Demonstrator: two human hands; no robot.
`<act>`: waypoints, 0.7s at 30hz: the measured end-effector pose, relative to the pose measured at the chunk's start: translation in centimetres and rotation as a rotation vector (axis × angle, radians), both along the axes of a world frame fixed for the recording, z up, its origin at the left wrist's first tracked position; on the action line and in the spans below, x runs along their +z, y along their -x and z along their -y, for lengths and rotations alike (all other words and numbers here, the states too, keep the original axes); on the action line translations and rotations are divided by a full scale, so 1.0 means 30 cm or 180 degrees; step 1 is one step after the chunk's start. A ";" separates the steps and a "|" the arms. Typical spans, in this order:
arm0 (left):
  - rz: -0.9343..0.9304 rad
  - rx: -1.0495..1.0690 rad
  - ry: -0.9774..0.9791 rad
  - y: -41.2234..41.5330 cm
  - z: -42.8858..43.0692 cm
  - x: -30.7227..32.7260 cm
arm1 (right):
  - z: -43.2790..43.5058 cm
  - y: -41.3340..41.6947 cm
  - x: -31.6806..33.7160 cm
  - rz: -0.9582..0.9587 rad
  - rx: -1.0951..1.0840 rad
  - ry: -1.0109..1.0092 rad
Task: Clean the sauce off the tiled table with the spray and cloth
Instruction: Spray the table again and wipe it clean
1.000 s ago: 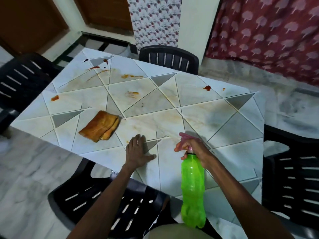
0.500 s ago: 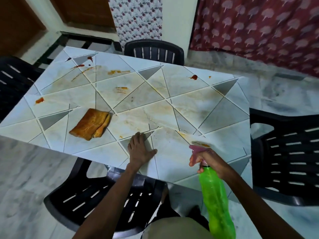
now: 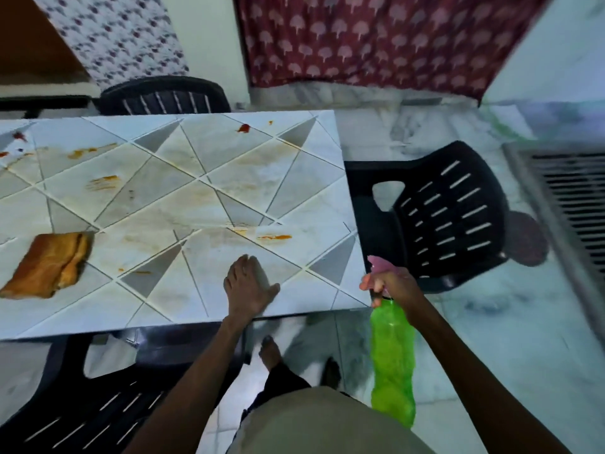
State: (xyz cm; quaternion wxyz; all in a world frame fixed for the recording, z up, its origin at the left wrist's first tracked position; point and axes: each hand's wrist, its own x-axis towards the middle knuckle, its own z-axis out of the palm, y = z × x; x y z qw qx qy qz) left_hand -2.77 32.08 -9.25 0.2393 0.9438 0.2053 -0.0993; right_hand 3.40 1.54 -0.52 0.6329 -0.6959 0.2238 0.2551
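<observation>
Now | left hand [image 3: 248,283] flat on table [image 3: 294,178], cloth [image 3: 49,263] well left | right hand [image 3: 393,283] grips spray bottle [image 3: 393,362] beside corner

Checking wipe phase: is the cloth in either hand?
No, the cloth lies apart from both hands on the table, where the left hand rests flat, and the right hand grips the spray bottle.
</observation>
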 end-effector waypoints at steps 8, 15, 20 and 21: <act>0.0302 0.0147 0.0066 0.052 0.092 0.010 | 0.183 0.103 0.004 0.0068 -0.0032 0.0148; 0.0177 0.0133 -0.0044 0.124 0.039 0.015 | 0.145 0.167 0.003 0.0269 0.0480 0.0298; 0.0021 0.0221 -0.0167 0.192 -0.096 0.003 | -0.007 0.181 0.009 0.0207 0.0916 0.0340; -0.0003 0.0258 -0.0207 0.207 -0.127 0.003 | -0.048 0.182 0.005 0.0248 0.1078 0.0311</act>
